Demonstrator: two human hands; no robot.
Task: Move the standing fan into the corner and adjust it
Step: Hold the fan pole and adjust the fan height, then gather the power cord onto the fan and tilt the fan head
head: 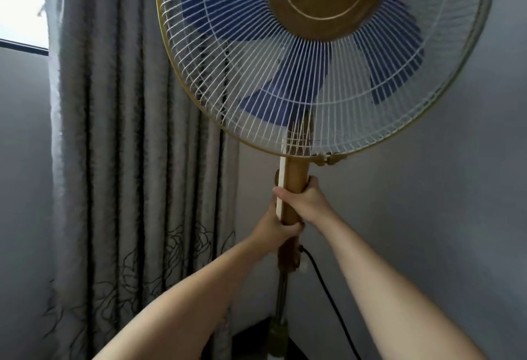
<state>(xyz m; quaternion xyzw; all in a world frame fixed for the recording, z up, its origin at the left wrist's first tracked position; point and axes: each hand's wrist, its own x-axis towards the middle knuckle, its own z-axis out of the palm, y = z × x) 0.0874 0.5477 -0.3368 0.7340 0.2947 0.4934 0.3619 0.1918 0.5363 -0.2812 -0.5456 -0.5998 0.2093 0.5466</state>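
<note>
The standing fan fills the upper half of the head view, with a white wire grille, blue blades and a gold centre cap. Its brown neck column runs down to a thin metal pole. My right hand is wrapped around the brown column just below the grille. My left hand grips the same column right beneath it, the two hands touching. The fan's base is hidden below the frame edge.
A grey patterned curtain hangs close on the left, next to a bright window. A plain grey wall stands behind and to the right. The fan's black power cord trails down to the right of the pole.
</note>
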